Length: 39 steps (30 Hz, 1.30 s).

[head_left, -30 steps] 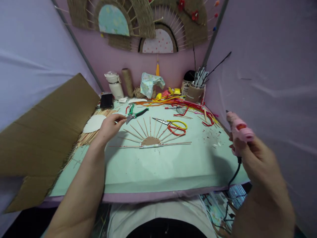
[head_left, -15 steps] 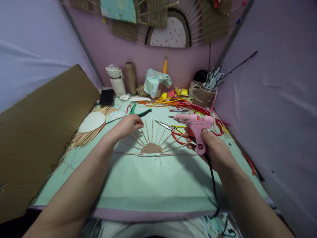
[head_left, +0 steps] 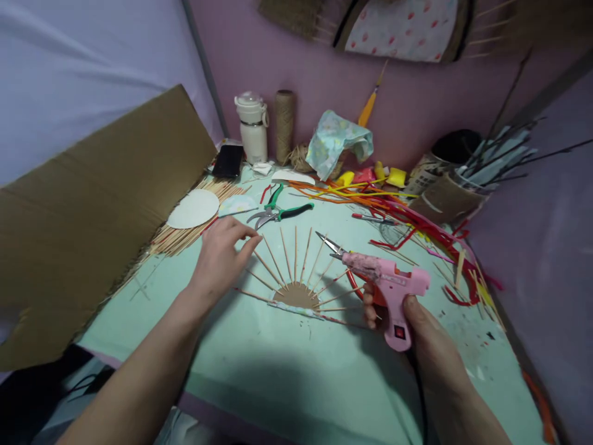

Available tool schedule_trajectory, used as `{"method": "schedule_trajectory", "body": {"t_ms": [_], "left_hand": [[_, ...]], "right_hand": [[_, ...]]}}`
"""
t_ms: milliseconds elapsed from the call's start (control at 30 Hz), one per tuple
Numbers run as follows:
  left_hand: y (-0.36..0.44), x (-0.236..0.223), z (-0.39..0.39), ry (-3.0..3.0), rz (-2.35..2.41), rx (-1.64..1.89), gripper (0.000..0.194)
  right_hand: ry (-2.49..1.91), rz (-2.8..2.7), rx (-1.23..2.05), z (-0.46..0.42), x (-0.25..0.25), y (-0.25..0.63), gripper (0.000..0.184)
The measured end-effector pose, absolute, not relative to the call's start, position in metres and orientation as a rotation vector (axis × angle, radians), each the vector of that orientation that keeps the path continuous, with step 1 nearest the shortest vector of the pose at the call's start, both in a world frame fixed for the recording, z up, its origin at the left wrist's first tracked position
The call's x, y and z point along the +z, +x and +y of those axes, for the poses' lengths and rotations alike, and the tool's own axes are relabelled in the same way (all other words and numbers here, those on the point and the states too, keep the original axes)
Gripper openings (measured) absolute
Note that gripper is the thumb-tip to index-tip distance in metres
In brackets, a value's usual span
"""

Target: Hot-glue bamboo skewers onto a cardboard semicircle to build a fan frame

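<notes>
Head view: fan (head_left: 296, 298), sticks (head_left: 295, 253) splayed from brown half-disc (head_left: 288, 296), lay on table (head_left: 245, 364) between hands. Right hand (head_left: 428, 346) wrapped round glue gun (head_left: 391, 281), nozzle pointing left over scissors (head_left: 330, 243). Left hand (head_left: 222, 253) hovered near stick tip, thumb and forefinger almost meeting; whether pinching it, could not tell. Pliers (head_left: 296, 211) lay spread beyond left hand.

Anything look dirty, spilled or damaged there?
Yes: the pink glue gun has dark smudges along its barrel. On the tabletop at right, dark specks lie scattered like debris. At left, the cardboard sheet has a ragged edge.
</notes>
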<state>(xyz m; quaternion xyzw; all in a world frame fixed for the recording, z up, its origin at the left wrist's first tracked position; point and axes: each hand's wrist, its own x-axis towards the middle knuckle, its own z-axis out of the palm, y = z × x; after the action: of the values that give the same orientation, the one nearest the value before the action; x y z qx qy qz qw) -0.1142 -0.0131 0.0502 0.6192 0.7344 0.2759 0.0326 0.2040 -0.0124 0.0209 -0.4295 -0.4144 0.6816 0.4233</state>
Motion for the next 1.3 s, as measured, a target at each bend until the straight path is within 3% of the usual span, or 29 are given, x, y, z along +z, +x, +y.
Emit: {"method": "schedule_trajectory", "body": {"t_ms": [167, 333, 533, 867, 1033, 1167, 1300], "left_hand": [[-0.104, 0.021, -0.100, 1.891, 2.400, 1.103, 0.022], [-0.088, -0.010, -0.155, 2.009, 2.189, 0.706, 0.017], [-0.085, -0.018, -0.158, 2.072, 2.301, 0.571, 0.019], [-0.079, -0.014, -0.160, 2.128, 2.375, 0.474, 0.019], [-0.078, -0.009, -0.158, 2.153, 2.388, 0.524, 0.019], [-0.078, -0.009, -0.158, 2.172, 2.398, 0.581, 0.018], [-0.077, -0.011, -0.158, 2.193, 2.388, 0.644, 0.019]], "right_hand": [[-1.048, -0.977, 1.769, -0.015, 0.018, 0.199, 0.050], [-1.047, -0.829, 1.890, -0.024, 0.016, 0.201, 0.049], [-1.053, -0.776, 1.975, -0.029, 0.016, 0.201, 0.053], [-0.867, -1.143, 2.154, 0.011, -0.005, 0.198, 0.108], [-0.854, -1.288, 2.325, 0.029, -0.007, 0.188, 0.107], [-0.819, -1.282, 2.150, 0.022, -0.004, 0.185, 0.112], [-0.851, -1.220, 1.969, 0.004, 0.001, 0.190, 0.103]]}}
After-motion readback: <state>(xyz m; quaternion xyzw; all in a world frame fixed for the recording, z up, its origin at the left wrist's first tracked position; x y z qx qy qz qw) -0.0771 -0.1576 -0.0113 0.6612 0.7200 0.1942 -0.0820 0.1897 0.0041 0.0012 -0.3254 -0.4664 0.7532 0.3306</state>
